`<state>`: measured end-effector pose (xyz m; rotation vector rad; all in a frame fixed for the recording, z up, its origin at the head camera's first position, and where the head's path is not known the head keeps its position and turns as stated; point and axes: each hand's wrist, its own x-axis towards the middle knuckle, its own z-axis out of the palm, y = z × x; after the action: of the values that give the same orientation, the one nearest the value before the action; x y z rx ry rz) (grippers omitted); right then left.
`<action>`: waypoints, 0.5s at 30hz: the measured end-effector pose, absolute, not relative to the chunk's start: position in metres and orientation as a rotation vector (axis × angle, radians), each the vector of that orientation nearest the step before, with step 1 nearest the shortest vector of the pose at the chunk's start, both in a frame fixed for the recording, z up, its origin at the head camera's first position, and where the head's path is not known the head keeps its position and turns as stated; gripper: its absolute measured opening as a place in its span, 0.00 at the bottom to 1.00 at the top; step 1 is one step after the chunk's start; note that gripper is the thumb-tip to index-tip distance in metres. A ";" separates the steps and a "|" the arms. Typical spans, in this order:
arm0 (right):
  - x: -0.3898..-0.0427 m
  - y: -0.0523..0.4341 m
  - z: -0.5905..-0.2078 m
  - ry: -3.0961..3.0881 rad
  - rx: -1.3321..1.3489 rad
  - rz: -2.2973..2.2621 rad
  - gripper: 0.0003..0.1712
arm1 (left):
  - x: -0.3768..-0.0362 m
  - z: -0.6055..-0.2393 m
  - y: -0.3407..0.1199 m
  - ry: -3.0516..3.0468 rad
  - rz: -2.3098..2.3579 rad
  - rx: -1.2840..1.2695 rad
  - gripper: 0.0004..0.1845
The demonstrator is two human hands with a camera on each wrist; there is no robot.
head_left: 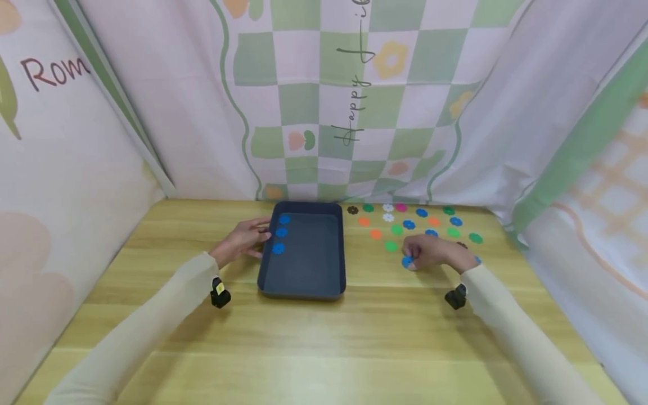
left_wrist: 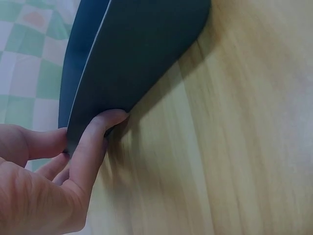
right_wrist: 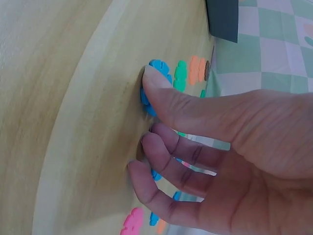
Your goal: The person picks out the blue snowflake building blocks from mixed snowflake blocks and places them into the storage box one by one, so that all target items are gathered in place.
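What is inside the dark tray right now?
Three blue flower chips lie in a row along the left side of the tray. The rest of its floor shows bare; nothing looks covered. The left hand touches its left wall.

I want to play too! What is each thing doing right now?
Tray: flat on the table, three blue flowers inside.
Left hand: fingers touching the tray's edge.
Right hand: pinching a blue flower on the table.
Other flowers: lying loose on the table.

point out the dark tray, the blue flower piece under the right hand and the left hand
dark tray [head_left: 309, 281], head view, bare floor near its front wall
blue flower piece [head_left: 406, 261], head view, its visible petals
left hand [head_left: 243, 239], head view, back of the hand
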<state>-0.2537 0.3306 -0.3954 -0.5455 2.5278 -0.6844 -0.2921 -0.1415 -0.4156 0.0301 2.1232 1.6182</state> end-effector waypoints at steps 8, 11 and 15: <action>-0.265 0.343 -0.397 2.492 -0.582 -0.710 0.17 | -0.295 -0.417 -0.138 2.119 1.666 0.015 0.33; -0.266 0.349 -0.393 2.476 -0.600 -0.766 0.13 | -0.298 -0.417 -0.136 2.119 1.674 0.014 0.33; -0.268 0.346 -0.387 2.498 -0.669 -0.857 0.04 | -0.299 -0.415 -0.137 2.117 1.655 0.004 0.33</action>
<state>-0.2677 0.3462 -0.3866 -0.6692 2.4982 -0.8566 -0.2987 -0.1374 -0.4149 0.0044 2.1168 1.6551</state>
